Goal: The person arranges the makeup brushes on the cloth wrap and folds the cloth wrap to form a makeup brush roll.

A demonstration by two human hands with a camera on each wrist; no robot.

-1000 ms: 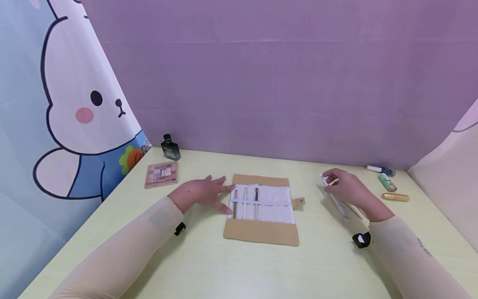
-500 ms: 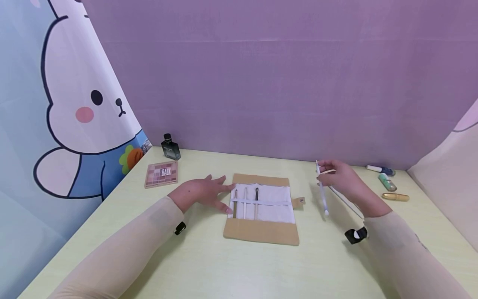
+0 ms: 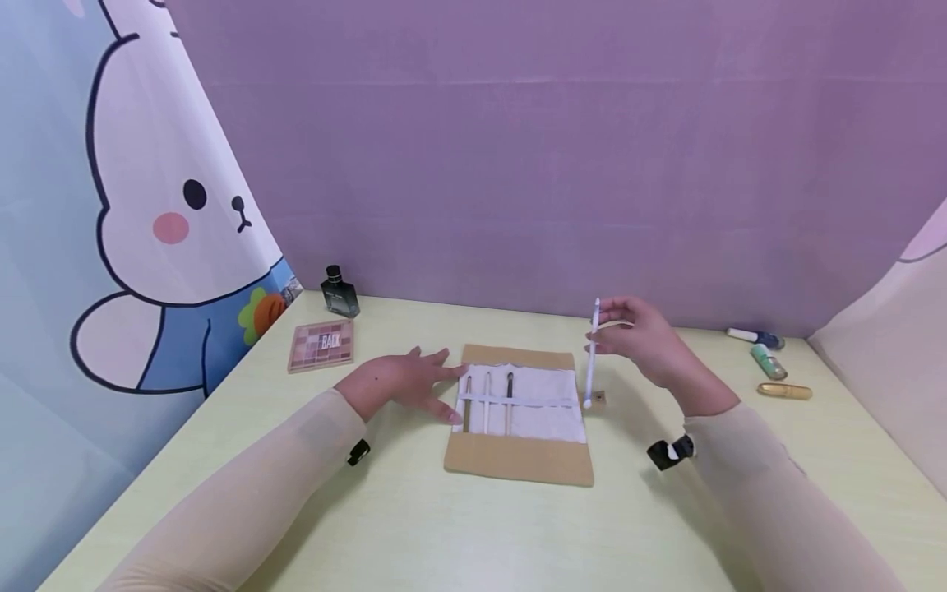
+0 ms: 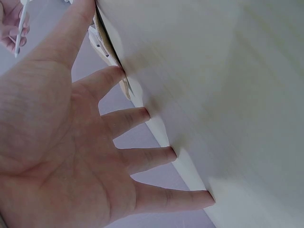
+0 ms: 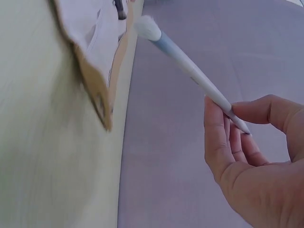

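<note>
My right hand (image 3: 642, 349) pinches a white makeup brush (image 3: 591, 362) near its handle end, between thumb and fingers. In the right wrist view the brush's fluffy white bristles (image 5: 147, 28) point up and left, above a blue-grey ferrule. Its head end overlaps the snap strap of the brush roll (image 3: 518, 459) in the head view. This tan roll lies unfolded, white lining up. Three brushes, among them a dark-tipped brush (image 3: 509, 403), sit under its elastic band. My left hand (image 3: 403, 385) spreads its straight fingers, fingertips on the table and at the roll's left edge.
At the back left stand a dark perfume bottle (image 3: 339, 293) and a flat eyeshadow palette (image 3: 321, 345). Along the right side lie a blue-and-white bottle (image 3: 755, 338), a small green bottle (image 3: 769, 362) and a gold tube (image 3: 784, 390). A purple cloth (image 3: 518, 164) hangs behind the table.
My right hand has lifted the white makeup brush and carried it left toward the roll, turning it more upright. The left hand has stayed at the roll's left edge.
</note>
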